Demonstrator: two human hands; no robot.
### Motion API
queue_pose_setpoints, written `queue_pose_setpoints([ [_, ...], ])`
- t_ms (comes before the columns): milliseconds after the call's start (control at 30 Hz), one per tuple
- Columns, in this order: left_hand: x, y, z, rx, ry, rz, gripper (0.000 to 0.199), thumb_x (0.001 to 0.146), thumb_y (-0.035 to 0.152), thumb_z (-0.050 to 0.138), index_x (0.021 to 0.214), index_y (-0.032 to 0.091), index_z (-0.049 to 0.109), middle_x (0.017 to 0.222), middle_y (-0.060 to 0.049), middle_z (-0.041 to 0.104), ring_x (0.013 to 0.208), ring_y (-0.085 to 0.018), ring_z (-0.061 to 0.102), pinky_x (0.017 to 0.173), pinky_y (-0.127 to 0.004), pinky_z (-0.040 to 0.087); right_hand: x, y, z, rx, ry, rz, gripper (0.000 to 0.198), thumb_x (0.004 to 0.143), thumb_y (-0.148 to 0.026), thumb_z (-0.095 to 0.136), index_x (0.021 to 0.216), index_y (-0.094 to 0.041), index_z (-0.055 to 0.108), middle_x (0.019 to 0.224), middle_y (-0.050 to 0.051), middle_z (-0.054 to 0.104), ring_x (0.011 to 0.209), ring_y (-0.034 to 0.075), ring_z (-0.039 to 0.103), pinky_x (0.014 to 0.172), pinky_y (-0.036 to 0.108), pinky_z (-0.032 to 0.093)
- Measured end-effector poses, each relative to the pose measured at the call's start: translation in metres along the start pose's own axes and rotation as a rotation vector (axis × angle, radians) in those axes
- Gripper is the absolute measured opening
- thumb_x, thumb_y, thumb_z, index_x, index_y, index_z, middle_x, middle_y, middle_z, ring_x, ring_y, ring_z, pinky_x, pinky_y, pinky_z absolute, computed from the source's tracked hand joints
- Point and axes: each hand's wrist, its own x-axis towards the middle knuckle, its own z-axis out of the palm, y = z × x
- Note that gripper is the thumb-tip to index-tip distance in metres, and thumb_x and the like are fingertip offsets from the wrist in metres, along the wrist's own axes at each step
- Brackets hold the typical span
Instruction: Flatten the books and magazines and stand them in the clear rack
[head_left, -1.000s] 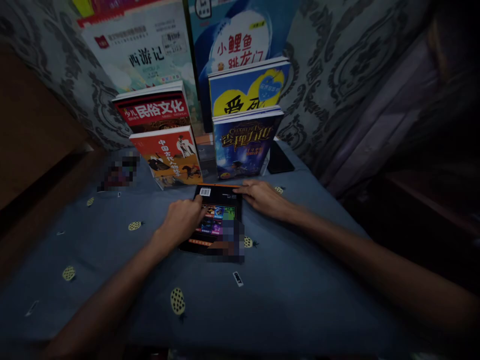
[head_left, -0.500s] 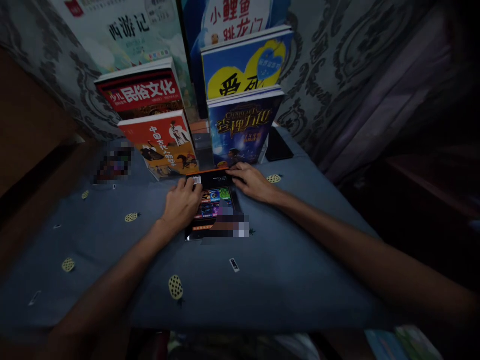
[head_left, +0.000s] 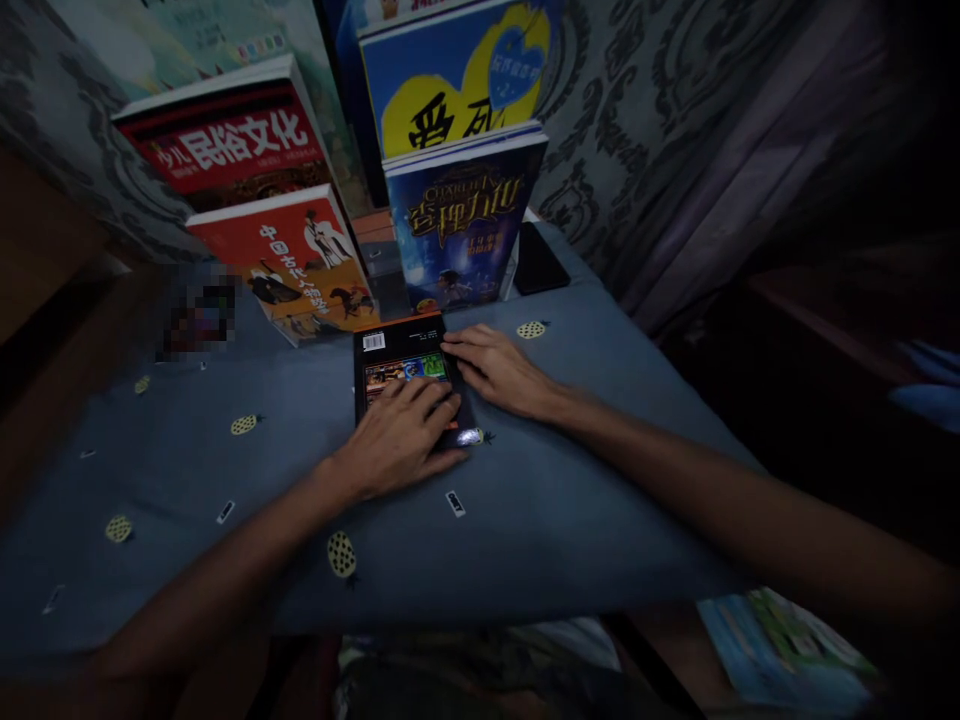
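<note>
A dark book (head_left: 403,338) lies flat on the table, its back cover up, with a barcode and small coloured pictures showing. My left hand (head_left: 405,430) rests flat across the lower part of this cover, fingers stretched out, hiding many of the pictures. At the book's right edge lies my right hand (head_left: 502,372), its fingers extended and the tips touching the cover. Just behind the book stands a blue book (head_left: 465,235) with gold lettering. Left of that one, an orange-red book (head_left: 289,260) stands upright.
Behind stand a red book (head_left: 232,150), a blue-and-yellow book (head_left: 450,80) and a tall pale green book (head_left: 180,45). A black phone-like slab (head_left: 541,260) lies at the back right. A blue cloth (head_left: 570,540) with pineapple prints covers the table. Patterned curtain hangs behind.
My left hand has moved from the book's upper left edge down and across its lower cover. My right hand stays by the right edge. The view has tipped downward.
</note>
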Motion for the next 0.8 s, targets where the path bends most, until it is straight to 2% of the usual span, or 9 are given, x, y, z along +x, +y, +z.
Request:
queue_pose_setpoints([
  [133,-0.001,0.0,0.003,0.063,0.035,0.036,0.042,0.101,0.044,0.049,0.125,0.013,0.063,0.124,-0.014,0.068,0.119,-0.028,0.061,0.099,-0.042,0.048,-0.011,-0.01,-0.008,0.107,0.02,-0.013,0.037,0.093,-0.012,0.047,0.12,-0.018,0.072,0.116,0.012,0.071,0.11,0.028,0.062,0.096,0.049,0.05],
  [333,-0.002,0.003,0.006,0.074,0.086,0.067,0.039,0.104,0.038,0.043,0.119,0.011,0.067,0.12,-0.014,0.072,0.119,-0.027,0.064,0.097,-0.04,0.053,-0.02,-0.018,-0.018,0.299,0.036,0.028,0.036,0.092,-0.012,0.049,0.117,-0.023,0.073,0.09,0.005,0.07,0.089,0.02,0.062,0.082,0.036,0.051],
  [567,-0.002,0.002,0.006,0.034,0.081,0.055,0.036,0.104,0.032,0.043,0.121,0.01,0.067,0.117,-0.015,0.073,0.12,-0.027,0.065,0.097,-0.041,0.056,-0.02,-0.023,-0.023,0.358,0.027,0.055,0.029,0.092,-0.018,0.053,0.11,-0.02,0.075,0.082,0.004,0.065,0.076,0.017,0.059,0.07,0.03,0.048],
  [800,-0.002,0.003,0.007,0.07,0.106,0.063,0.034,0.104,0.027,0.043,0.12,0.01,0.068,0.116,-0.014,0.074,0.121,-0.027,0.064,0.096,-0.04,0.056,-0.02,-0.023,-0.023,0.348,0.027,0.038,0.028,0.092,-0.02,0.054,0.111,-0.02,0.075,0.084,0.004,0.067,0.081,0.019,0.06,0.073,0.032,0.049],
])
